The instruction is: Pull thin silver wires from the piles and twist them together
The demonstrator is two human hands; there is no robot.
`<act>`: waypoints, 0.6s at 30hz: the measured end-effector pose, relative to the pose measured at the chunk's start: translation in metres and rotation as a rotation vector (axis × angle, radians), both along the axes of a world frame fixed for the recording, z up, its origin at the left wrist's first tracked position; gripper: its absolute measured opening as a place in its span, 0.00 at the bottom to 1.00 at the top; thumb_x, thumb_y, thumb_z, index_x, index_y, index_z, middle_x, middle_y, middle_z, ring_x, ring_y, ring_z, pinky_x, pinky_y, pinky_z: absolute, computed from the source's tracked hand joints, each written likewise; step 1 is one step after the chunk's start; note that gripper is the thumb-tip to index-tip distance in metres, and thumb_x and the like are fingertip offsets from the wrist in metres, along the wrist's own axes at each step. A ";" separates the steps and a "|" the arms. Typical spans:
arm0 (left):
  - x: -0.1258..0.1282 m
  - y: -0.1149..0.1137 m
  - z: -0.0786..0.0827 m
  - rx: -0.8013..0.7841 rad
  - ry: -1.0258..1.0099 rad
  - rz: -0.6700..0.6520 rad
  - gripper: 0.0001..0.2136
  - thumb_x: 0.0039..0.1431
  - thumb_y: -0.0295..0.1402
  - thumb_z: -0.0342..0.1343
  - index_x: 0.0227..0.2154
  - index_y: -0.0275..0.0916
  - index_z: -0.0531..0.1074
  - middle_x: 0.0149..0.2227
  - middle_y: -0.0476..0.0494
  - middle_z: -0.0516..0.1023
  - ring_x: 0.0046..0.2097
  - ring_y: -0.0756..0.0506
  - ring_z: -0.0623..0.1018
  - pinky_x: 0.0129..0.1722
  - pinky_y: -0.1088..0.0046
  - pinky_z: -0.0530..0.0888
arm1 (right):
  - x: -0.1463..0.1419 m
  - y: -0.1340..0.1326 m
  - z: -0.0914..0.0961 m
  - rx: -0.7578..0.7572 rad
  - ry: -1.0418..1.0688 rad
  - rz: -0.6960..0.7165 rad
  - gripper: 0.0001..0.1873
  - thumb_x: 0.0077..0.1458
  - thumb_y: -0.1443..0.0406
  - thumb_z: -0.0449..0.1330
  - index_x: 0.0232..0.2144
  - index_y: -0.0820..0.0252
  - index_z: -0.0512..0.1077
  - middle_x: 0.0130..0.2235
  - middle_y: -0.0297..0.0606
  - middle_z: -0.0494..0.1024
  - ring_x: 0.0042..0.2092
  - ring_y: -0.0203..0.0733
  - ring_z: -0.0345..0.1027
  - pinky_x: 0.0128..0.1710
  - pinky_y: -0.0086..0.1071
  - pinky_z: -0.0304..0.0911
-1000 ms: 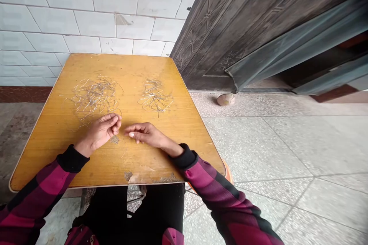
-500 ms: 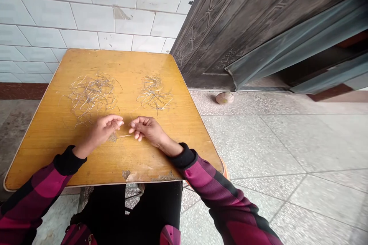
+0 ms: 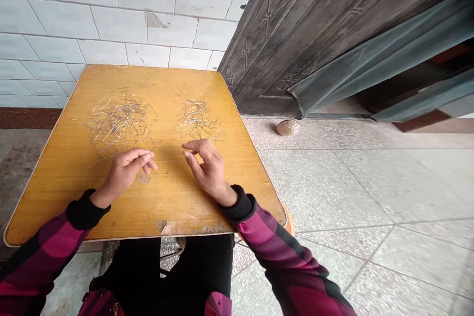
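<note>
Well, L hand (image 3: 126, 170) in pinch; R hand (image 3: 209, 168) C-shaped

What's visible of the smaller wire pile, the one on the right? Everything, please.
The smaller wire pile is a loose, flat tangle of thin, wire-like strands, some pale and shiny, others darker. Many are bent or curved; they cross at mixed angles, with ends splaying outward. It lies on the yellow-brown tabletop, right of the larger pile. The right hand is at its near edge; whether they touch is unclear. Strand count can't be told.
</note>
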State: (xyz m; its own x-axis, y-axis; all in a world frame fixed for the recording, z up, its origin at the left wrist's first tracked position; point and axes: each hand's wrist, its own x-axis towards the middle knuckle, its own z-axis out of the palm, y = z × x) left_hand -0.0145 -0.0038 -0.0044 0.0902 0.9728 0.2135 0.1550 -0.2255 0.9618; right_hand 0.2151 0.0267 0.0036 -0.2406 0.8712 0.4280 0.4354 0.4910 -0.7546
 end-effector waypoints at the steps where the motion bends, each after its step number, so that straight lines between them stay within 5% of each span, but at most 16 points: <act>1: -0.001 0.001 0.002 -0.064 -0.068 -0.016 0.11 0.61 0.40 0.56 0.34 0.38 0.77 0.28 0.45 0.81 0.25 0.49 0.74 0.31 0.71 0.71 | 0.004 0.000 0.005 0.113 -0.127 -0.018 0.15 0.63 0.54 0.55 0.42 0.56 0.74 0.47 0.46 0.77 0.50 0.49 0.69 0.50 0.46 0.62; 4: -0.004 0.004 0.007 -0.174 -0.160 -0.047 0.11 0.59 0.40 0.58 0.33 0.37 0.76 0.26 0.45 0.80 0.23 0.50 0.73 0.28 0.72 0.70 | 0.013 0.000 0.013 0.215 -0.331 0.110 0.18 0.62 0.52 0.56 0.45 0.58 0.75 0.47 0.46 0.78 0.51 0.51 0.68 0.52 0.46 0.59; 9: -0.006 0.013 0.003 -0.232 0.020 -0.047 0.10 0.58 0.38 0.55 0.27 0.37 0.75 0.23 0.46 0.79 0.21 0.50 0.71 0.24 0.74 0.66 | 0.011 -0.003 0.001 0.013 -0.344 0.446 0.19 0.63 0.56 0.57 0.50 0.62 0.73 0.37 0.41 0.81 0.38 0.41 0.75 0.42 0.34 0.66; 14: -0.004 0.018 -0.011 0.068 0.537 -0.064 0.10 0.60 0.30 0.52 0.26 0.39 0.76 0.27 0.45 0.79 0.28 0.47 0.74 0.31 0.71 0.67 | 0.002 -0.021 -0.009 -0.040 -0.500 0.513 0.12 0.63 0.68 0.55 0.47 0.62 0.73 0.41 0.43 0.81 0.38 0.41 0.75 0.37 0.32 0.66; 18: 0.001 0.019 -0.022 0.256 0.802 -0.038 0.12 0.61 0.27 0.50 0.26 0.38 0.77 0.30 0.42 0.77 0.34 0.45 0.75 0.36 0.68 0.67 | -0.003 -0.033 -0.006 -0.072 -0.535 0.595 0.09 0.62 0.67 0.57 0.44 0.62 0.72 0.36 0.39 0.79 0.34 0.38 0.73 0.34 0.30 0.63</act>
